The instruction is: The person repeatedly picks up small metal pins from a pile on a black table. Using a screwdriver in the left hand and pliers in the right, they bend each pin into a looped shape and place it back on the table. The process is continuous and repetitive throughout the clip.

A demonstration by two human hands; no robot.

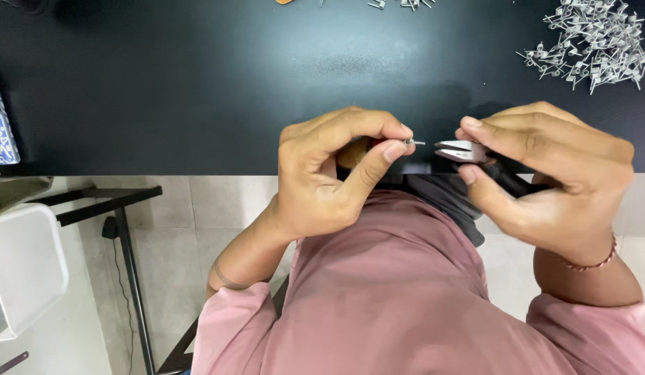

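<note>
My left hand (329, 173) pinches a tiny metal part (410, 142) between thumb and forefinger, its thin pin pointing right. My right hand (551, 177) grips small pliers (464, 151) with black handles; the bright metal jaws point left, a short gap away from the part. Both hands hover over the near edge of the black table (197, 83), above my pink-sleeved lap.
A heap of several small metal parts (593, 45) lies at the table's far right. More loose parts (399, 4) sit at the far edge. A blue-and-white patterned object (0, 128) is at the left edge. A white bin (20, 267) and black frame (124, 236) stand on the tiled floor.
</note>
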